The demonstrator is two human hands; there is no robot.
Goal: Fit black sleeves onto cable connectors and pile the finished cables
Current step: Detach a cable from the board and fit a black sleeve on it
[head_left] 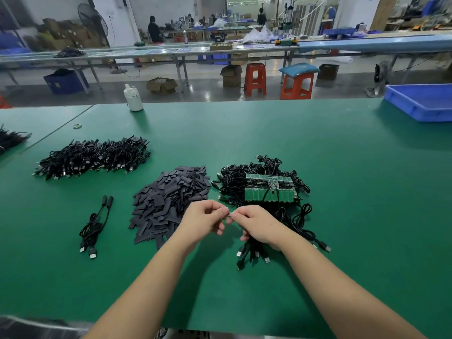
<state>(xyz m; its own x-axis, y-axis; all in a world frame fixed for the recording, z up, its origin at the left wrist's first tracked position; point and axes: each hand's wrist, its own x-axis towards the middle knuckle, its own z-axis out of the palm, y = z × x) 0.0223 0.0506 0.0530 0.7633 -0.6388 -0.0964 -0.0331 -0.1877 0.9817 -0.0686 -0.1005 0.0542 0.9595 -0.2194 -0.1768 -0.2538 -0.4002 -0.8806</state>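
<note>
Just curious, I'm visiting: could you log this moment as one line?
left hand: pinching small connector | right hand: pinching same | sleeve pile: untouched | two cables: set aside

Green table (342,192), black cables (93,157), dark grey, perhaps black, sleeves (168,204), blue tray (420,104).

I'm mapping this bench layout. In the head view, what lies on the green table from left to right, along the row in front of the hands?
Two black cables lying alone → heap of flat black sleeves → tangle of black cables with green circuit boards.
</note>
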